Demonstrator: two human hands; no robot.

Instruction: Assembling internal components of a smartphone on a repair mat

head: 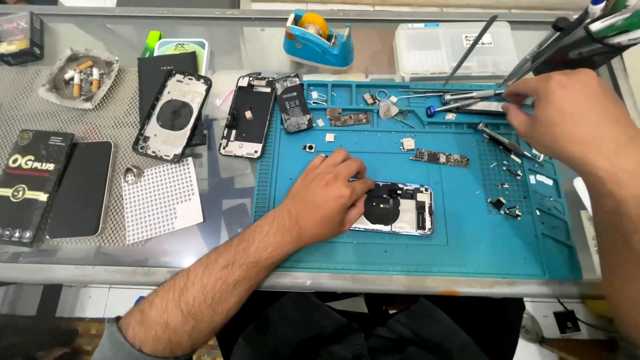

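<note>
Steadying an opened phone housing on the blue mat, the left hand presses fingers loosely curled; the right hand pinches among tools. Circuit board lies removed, reassembly undone.

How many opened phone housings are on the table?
3: one under the left hand on the blue mat, phone housing; two side by side left of the mat.

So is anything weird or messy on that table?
Yes. An ashtray holding cigarette butts sits at the table's far left corner, odd beside opened phones. Tiny loose parts lie scattered over the blue mat. The left hand rests on an opened phone housing.
</note>
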